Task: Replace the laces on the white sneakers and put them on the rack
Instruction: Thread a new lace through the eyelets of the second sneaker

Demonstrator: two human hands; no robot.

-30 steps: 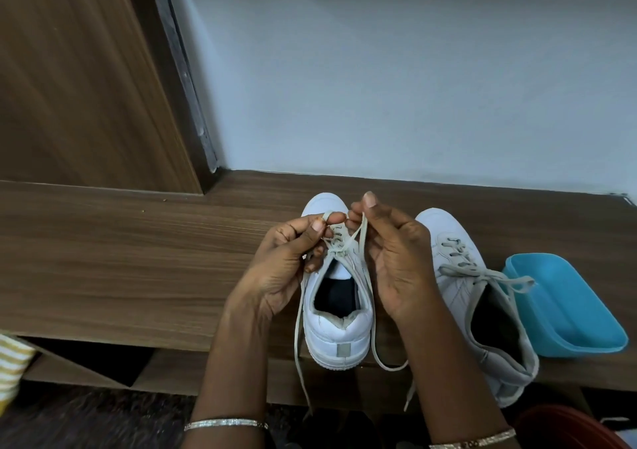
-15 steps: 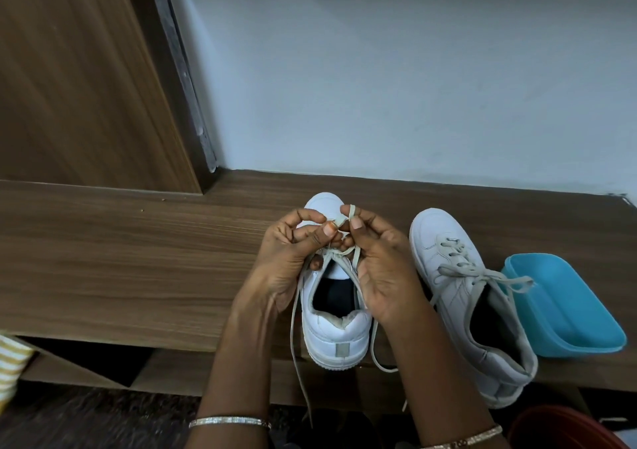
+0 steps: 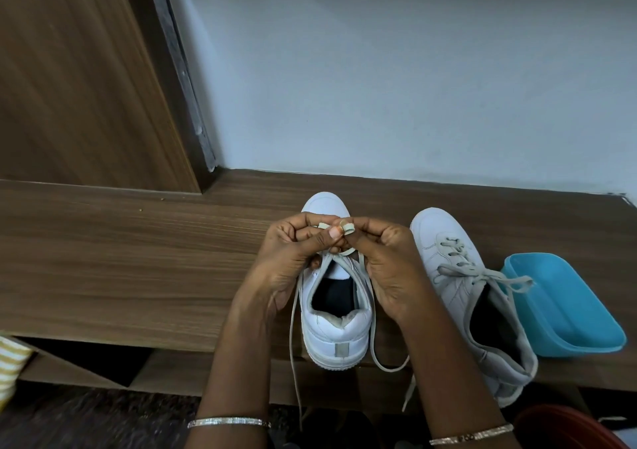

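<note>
Head view is showing the white sneaker (image 3: 336, 324) lying lengthwise on the wooden shelf (image 3: 138, 269), toe pointing away from me toward the wall, its laced twin (image 3: 448, 262) sitting just beside a blue tub (image 3: 568, 314); my left hand (image 3: 293, 255) and right hand (image 3: 389, 266) are curling, both pinching the lace (image 3: 348, 229) above the eyelets

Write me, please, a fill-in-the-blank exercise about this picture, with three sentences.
1. The left hand and right hand pinch the lace of the sneaker that stands ____ from the tub.
2. The wooden shelf carries ____ sneakers in all.
3. The tub is ____ in colour.

Missing words: farther; two; blue.
</note>
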